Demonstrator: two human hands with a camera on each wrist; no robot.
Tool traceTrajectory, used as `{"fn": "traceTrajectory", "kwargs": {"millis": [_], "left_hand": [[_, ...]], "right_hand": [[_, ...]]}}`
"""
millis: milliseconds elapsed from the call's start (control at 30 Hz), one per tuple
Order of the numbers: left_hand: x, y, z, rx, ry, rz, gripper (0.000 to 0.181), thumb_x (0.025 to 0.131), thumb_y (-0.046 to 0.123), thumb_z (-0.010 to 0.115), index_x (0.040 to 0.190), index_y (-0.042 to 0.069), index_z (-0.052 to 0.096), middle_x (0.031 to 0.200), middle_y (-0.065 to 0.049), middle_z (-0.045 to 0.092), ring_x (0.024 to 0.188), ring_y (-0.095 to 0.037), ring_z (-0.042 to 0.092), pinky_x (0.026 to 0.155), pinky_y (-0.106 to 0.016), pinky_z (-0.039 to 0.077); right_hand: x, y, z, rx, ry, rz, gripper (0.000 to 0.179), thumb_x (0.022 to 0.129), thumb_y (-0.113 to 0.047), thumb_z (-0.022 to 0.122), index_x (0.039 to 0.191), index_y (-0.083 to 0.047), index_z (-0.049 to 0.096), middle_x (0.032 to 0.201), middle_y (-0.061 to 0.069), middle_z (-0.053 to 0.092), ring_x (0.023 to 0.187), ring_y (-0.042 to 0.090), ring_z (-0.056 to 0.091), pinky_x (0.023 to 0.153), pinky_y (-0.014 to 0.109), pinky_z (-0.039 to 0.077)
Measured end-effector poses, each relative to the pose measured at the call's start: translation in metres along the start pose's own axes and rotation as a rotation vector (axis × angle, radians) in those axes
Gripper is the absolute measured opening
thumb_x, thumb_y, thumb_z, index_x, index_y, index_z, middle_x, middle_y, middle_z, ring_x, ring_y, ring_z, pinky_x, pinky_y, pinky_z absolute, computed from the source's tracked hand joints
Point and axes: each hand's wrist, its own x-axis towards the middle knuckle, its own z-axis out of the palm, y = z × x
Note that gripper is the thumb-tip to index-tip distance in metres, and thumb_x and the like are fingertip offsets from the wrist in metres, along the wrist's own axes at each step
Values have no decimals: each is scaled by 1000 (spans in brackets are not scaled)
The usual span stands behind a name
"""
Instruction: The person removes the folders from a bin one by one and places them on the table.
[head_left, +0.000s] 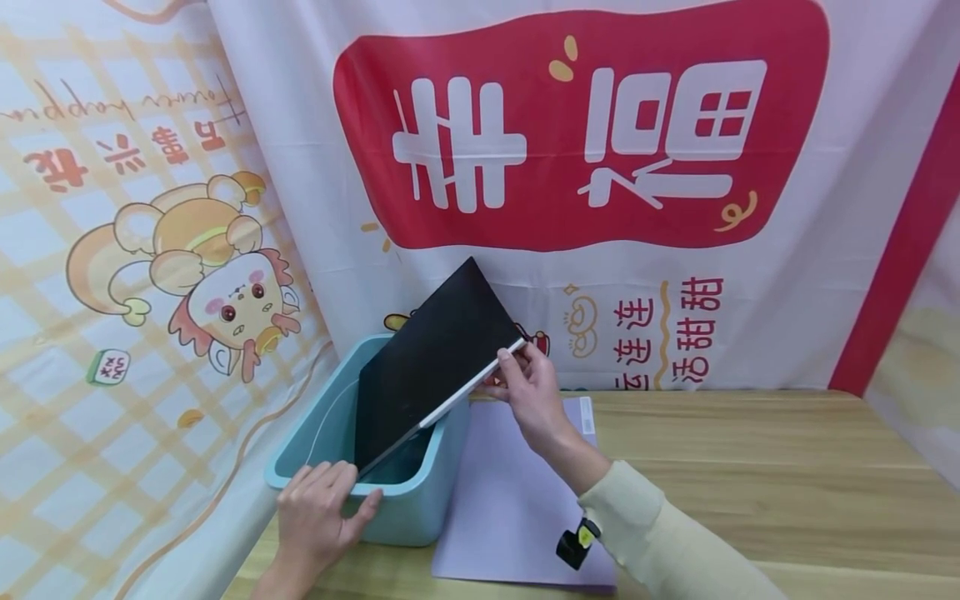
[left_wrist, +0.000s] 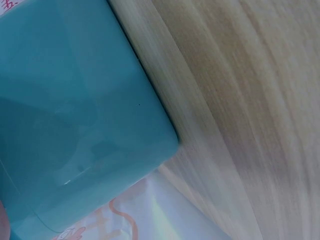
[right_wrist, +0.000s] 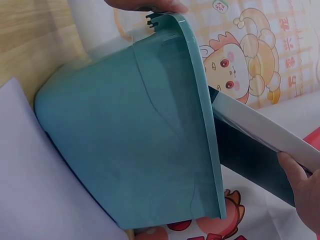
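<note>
A flat black folder (head_left: 431,346) with a white strip along one edge slants out of a light-blue plastic bin (head_left: 438,500). Its lower corner is inside the bin and its upper part rises above the rim. My right hand (head_left: 528,392) pinches the white-edged side near the upper end, thumb on the near face. In the right wrist view, that thumb and the white edge (right_wrist: 265,127) show beside the bin's rim. My left hand (head_left: 318,512) grips the near rim, close to the folder's low corner. The left wrist view shows mostly the bin's outer wall (left_wrist: 85,100).
A lilac flat folder (head_left: 517,500) lies on the wooden table (head_left: 750,483), right beside the bin. Printed cloth (head_left: 300,83) hangs behind and to the left, close to the bin. A small black camera (head_left: 576,546) is strapped at my right wrist.
</note>
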Motion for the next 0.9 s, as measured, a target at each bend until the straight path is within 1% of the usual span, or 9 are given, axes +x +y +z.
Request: {"fn": "traceTrajectory", "kwargs": {"millis": [100, 200, 267, 433, 567, 667, 767, 900], "left_hand": [[0, -1, 0, -1, 11, 5, 57, 100, 64, 42, 67, 18, 42, 61, 8, 36, 53, -11, 34, 52, -28, 27], [-1, -1, 1, -1, 13, 8, 57, 100, 64, 42, 67, 18, 42, 61, 8, 36, 53, -10, 33, 52, -28, 27], [-1, -1, 0, 0, 8, 8, 57, 100, 64, 41, 68, 17, 42, 61, 8, 36, 53, -10, 34, 52, -28, 28], [-1, -1, 0, 0, 4, 8, 57, 100, 64, 41, 68, 17, 44, 62, 8, 38, 54, -10, 34, 52, -28, 29], [-1, -1, 1, -8, 29, 17, 56, 100, 63, 42, 69, 17, 45, 63, 8, 40, 55, -11, 35, 52, -28, 29], [-1, -1, 1, -14, 48, 23, 55, 100, 63, 43, 69, 17, 45, 63, 8, 40, 54, -11, 35, 52, -28, 29], [-2, -2, 2, -12, 47, 20, 55, 100, 63, 42, 69, 17, 45, 63, 8, 40, 54, -11, 36, 52, -29, 29], [-2, -2, 2, -17, 46, 16, 55, 100, 63, 42, 69, 18, 44, 63, 8, 40, 54, -12, 36, 52, -29, 29]], "right_hand": [[2, 0, -2, 28, -10, -16, 18, 108, -10, 50, 119, 4, 50, 100, 17, 59, 89, 27, 66, 90, 56, 54], [2, -2, -3, 49, -15, -17, 19, 109, -9, 48, 121, 5, 49, 104, 18, 60, 92, 26, 70, 88, 50, 57], [2, -3, -4, 53, -12, -12, 18, 109, -9, 47, 119, 6, 49, 102, 18, 60, 93, 26, 71, 86, 46, 58], [2, -9, -7, 50, -8, -13, 19, 109, -10, 47, 118, 6, 48, 103, 21, 59, 94, 29, 70, 85, 46, 59], [2, -15, -10, 31, -8, -21, 24, 109, -11, 46, 125, 6, 48, 112, 25, 61, 96, 30, 72, 85, 47, 58], [2, -18, -13, 16, 6, -24, 25, 109, -12, 47, 127, 6, 49, 110, 23, 62, 94, 29, 71, 86, 51, 57], [3, -21, -15, 15, 23, -22, 24, 109, -13, 48, 123, 6, 49, 104, 19, 61, 91, 27, 71, 87, 53, 56], [3, -24, -16, 22, 34, -21, 21, 109, -12, 48, 118, 6, 48, 101, 18, 60, 90, 27, 71, 86, 49, 58]]}}
